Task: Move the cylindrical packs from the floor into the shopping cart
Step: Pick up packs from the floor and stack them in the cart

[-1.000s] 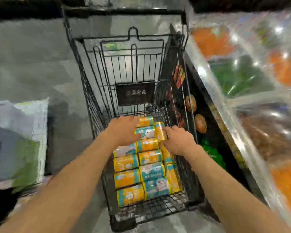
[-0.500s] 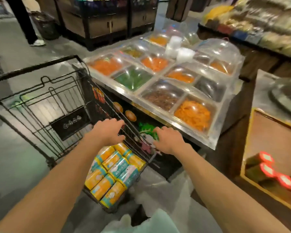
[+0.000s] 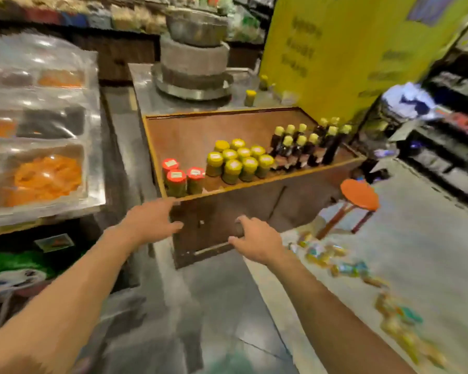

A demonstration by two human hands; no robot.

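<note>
Presently both hands are empty: the left hand [image 3: 149,221] is held out with fingers loosely spread, the right hand [image 3: 257,241] likewise relaxed, fingers slightly bent, gripping nothing. Cylindrical packs [image 3: 346,268], blurred, lie scattered on the floor [image 3: 430,238] to the right, near an orange stool [image 3: 359,195]. Jars [image 3: 235,163] stand on a wooden display counter [image 3: 254,206] ahead.

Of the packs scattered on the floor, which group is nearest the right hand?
The blurred cluster of packs just right of the right hand, near the orange stool. The other packs trail away toward the lower right.
</note>
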